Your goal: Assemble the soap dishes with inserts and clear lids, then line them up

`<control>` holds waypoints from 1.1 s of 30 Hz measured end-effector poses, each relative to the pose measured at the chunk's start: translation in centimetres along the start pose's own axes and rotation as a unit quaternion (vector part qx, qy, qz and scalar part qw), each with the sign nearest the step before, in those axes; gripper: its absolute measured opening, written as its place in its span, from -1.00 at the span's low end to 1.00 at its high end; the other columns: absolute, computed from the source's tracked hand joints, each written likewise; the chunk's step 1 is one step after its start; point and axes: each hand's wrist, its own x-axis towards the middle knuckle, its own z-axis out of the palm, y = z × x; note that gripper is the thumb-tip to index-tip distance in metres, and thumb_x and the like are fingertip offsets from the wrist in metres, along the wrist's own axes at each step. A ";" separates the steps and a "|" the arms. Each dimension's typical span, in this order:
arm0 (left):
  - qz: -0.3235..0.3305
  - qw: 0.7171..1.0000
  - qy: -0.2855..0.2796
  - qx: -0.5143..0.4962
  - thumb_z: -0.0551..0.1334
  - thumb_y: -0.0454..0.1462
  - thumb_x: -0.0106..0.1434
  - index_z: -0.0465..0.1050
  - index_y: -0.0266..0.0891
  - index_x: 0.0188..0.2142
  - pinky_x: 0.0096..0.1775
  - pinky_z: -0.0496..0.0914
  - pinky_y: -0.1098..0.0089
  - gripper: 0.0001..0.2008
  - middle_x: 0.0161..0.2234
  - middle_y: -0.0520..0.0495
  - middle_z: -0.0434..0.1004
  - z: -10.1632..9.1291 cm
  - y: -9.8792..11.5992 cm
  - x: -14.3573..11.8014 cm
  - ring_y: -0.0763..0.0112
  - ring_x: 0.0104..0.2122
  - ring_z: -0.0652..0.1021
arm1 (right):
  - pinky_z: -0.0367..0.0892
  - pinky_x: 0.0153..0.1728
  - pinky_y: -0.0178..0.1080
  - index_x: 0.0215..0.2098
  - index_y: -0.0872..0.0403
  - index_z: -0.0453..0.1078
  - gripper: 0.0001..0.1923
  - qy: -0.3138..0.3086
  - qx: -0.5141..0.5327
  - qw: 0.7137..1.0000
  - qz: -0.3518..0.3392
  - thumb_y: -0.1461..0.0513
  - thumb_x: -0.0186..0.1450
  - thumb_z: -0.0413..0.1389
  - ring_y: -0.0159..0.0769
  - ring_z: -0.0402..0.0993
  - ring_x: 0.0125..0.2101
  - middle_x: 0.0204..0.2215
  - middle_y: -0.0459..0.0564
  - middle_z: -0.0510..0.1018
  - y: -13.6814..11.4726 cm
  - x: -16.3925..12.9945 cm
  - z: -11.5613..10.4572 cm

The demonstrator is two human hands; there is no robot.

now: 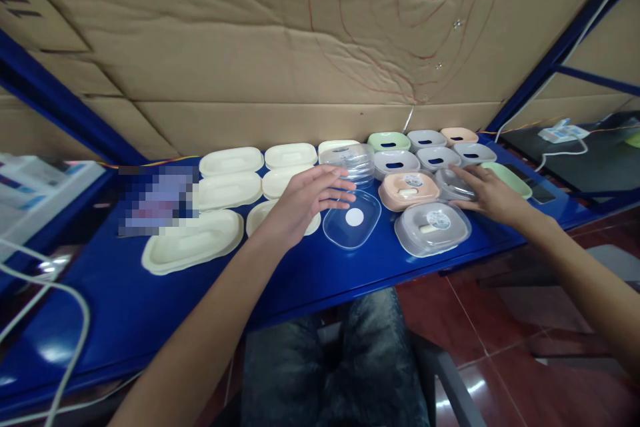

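Observation:
My left hand [306, 199] hovers open over a cream tray and reaches toward a single clear plastic lid [351, 219] with a white round sticker lying on the blue table [310, 273]. Behind that lid stands a stack of clear lids [349, 163]. My right hand [487, 195] rests with spread fingers on a grey soap box with a clear cover [453, 185]. Close by sit a closed peach soap box [409, 190] and a closed grey soap box [433, 228], each with a clear lid and a sticker.
Several cream trays [193, 243] lie at the left. Open grey, green and peach box bases [426, 147] stand in rows at the back right. Cardboard [280, 47] walls the rear. A white cable [65, 320] crosses the left front. A green lid [510, 179] lies at the right.

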 end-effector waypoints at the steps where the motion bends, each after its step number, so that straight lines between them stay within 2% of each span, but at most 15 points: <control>1: 0.001 1.000 0.001 0.000 0.47 -0.07 0.38 0.61 -0.30 -0.02 -0.06 0.63 0.17 -0.64 -0.15 -0.25 0.76 0.0 0.0 0.0 0.15 -0.17 0.75 | 0.30 0.40 0.20 0.64 0.14 0.09 -0.07 0.003 -0.010 1.000 0.002 -0.22 0.53 0.05 0.27 0.39 0.32 0.39 0.45 0.36 -0.2 0.0 -0.1; 3: 0.001 1.000 0.004 0.001 0.46 -0.08 0.38 0.61 -0.31 -0.02 -0.07 0.64 0.18 -0.65 -0.17 -0.25 0.76 0.1 0.0 0.0 0.15 -0.17 0.75 | 0.32 0.35 0.22 0.63 0.11 0.09 -0.11 0.000 -0.040 0.999 0.010 -0.20 0.54 0.06 0.29 0.39 0.32 0.43 0.43 0.36 -0.5 0.0 -0.2; 6: -0.001 1.000 0.011 0.004 0.46 -0.09 0.37 0.61 -0.31 -0.03 -0.07 0.64 0.18 -0.66 -0.17 -0.24 0.76 0.2 0.1 -0.1 0.16 -0.18 0.75 | 0.32 0.31 0.25 0.60 0.26 0.09 -0.08 -0.004 -0.076 0.997 0.024 -0.19 0.54 0.08 0.36 0.33 0.36 0.41 0.53 0.40 -0.4 0.0 -0.4; 8: -0.001 1.000 0.014 0.007 0.46 -0.09 0.36 0.61 -0.31 -0.04 -0.07 0.63 0.19 -0.65 -0.17 -0.24 0.76 0.2 0.2 -0.1 0.16 -0.18 0.75 | 0.28 0.36 0.22 0.57 0.31 0.09 -0.08 -0.006 -0.064 0.998 0.013 -0.17 0.54 0.10 0.33 0.28 0.40 0.42 0.55 0.39 0.0 -0.1 -0.5; 12: 0.010 0.999 0.012 0.029 0.44 -0.06 0.37 0.60 -0.29 -0.02 -0.05 0.62 0.15 -0.64 -0.15 -0.24 0.75 0.2 0.3 -0.1 0.15 -0.17 0.75 | 0.19 0.45 0.21 0.58 0.08 0.20 -0.18 0.011 -0.025 1.000 0.005 -0.12 0.51 0.18 0.29 0.18 0.48 0.55 0.37 0.22 0.3 -0.4 -0.7; 15: 0.088 0.985 0.041 0.141 0.39 -0.11 0.40 0.59 -0.23 -0.05 -0.05 0.60 0.16 -0.73 -0.18 -0.18 0.74 0.7 -0.1 -0.4 0.19 -0.18 0.73 | 0.22 0.42 0.25 0.57 0.04 0.26 -0.18 0.034 -0.026 0.999 0.030 -0.10 0.48 0.25 0.32 0.26 0.42 0.48 0.39 0.31 -0.4 -0.7 -1.0; 17: 0.188 0.940 0.058 0.280 0.37 -0.18 0.42 0.57 -0.19 -0.05 0.01 0.58 0.13 -0.81 -0.14 -0.15 0.74 1.8 -0.7 -1.0 0.19 -0.12 0.71 | 0.23 0.42 0.24 0.57 0.10 0.25 -0.18 0.041 -0.021 0.999 0.023 -0.08 0.49 0.24 0.28 0.31 0.39 0.43 0.42 0.37 -0.9 -0.7 -1.1; 18: 0.240 0.902 0.052 0.355 0.35 -0.21 0.44 0.57 -0.18 -0.02 0.07 0.56 0.09 -0.83 -0.08 -0.15 0.74 2.5 -1.0 -1.4 0.17 -0.06 0.70 | 0.24 0.42 0.23 0.57 0.13 0.25 -0.19 0.045 -0.019 0.999 0.016 -0.07 0.50 0.23 0.27 0.32 0.38 0.42 0.44 0.38 -1.1 -0.7 -1.1; 20: 0.326 0.815 -0.001 0.479 0.30 -0.23 0.49 0.57 -0.20 0.06 0.19 0.51 -0.01 -0.80 0.04 -0.20 0.71 4.5 -1.9 -2.5 0.07 0.10 0.64 | 0.23 0.44 0.24 0.55 0.17 0.26 -0.21 0.049 -0.015 0.999 0.008 -0.06 0.52 0.19 0.27 0.33 0.39 0.43 0.44 0.37 -1.3 -0.7 -1.0; 23: 0.371 0.694 -0.095 0.610 0.26 -0.12 0.55 0.48 -0.27 0.29 0.32 0.41 -0.12 -0.57 0.32 -0.34 0.52 8.0 -3.7 -3.7 -0.15 0.37 0.44 | 0.24 0.45 0.27 0.56 0.15 0.24 -0.21 0.067 -0.003 0.998 0.018 -0.10 0.53 0.15 0.27 0.31 0.41 0.47 0.39 0.35 -1.5 -1.1 -0.5; 25: 0.364 0.639 -0.125 0.666 0.30 -0.03 0.52 0.39 -0.24 0.40 0.39 0.33 -0.16 -0.42 0.45 -0.39 0.37 9.9 -5.1 -3.9 -0.26 0.46 0.33 | 0.24 0.47 0.27 0.56 0.11 0.24 -0.21 0.091 0.013 0.995 0.029 -0.12 0.53 0.15 0.26 0.27 0.45 0.49 0.36 0.32 -1.9 -1.5 -0.1; 27: 0.361 0.596 -0.130 0.705 0.31 0.01 0.52 0.33 -0.20 0.45 0.43 0.26 -0.22 -0.36 0.49 -0.39 0.29 11.1 -6.4 -3.7 -0.34 0.49 0.29 | 0.21 0.50 0.25 0.56 0.10 0.23 -0.23 0.124 0.030 0.991 0.041 -0.10 0.54 0.14 0.23 0.22 0.50 0.51 0.36 0.30 -2.6 -2.3 0.2; 29: 0.360 0.567 -0.127 0.730 0.26 -0.10 0.55 0.28 -0.15 0.49 0.43 0.23 -0.23 -0.40 0.49 -0.38 0.31 11.4 -7.3 -3.2 -0.32 0.48 0.33 | 0.19 0.51 0.23 0.57 0.08 0.21 -0.25 0.159 0.047 0.984 0.058 -0.07 0.55 0.14 0.21 0.20 0.52 0.51 0.37 0.28 -3.5 -3.2 0.3; 31: 0.361 0.550 -0.126 0.742 0.23 -0.24 0.54 0.25 -0.13 0.51 0.42 0.23 -0.21 -0.40 0.48 -0.37 0.32 11.2 -7.8 -2.8 -0.30 0.46 0.38 | 0.22 0.50 0.23 0.59 0.03 0.19 -0.25 0.191 0.062 0.977 0.076 -0.05 0.55 0.15 0.19 0.23 0.51 0.50 0.36 0.31 -4.2 -4.3 0.3; 33: 0.364 0.547 -0.128 0.743 0.24 -0.29 0.51 0.24 -0.13 0.51 0.41 0.24 -0.21 -0.38 0.48 -0.40 0.31 10.8 -7.9 -2.7 -0.32 0.45 0.39 | 0.25 0.48 0.22 0.57 -0.01 0.23 -0.27 0.218 0.064 0.969 0.094 -0.04 0.54 0.17 0.18 0.27 0.49 0.48 0.34 0.34 -4.3 -5.4 0.2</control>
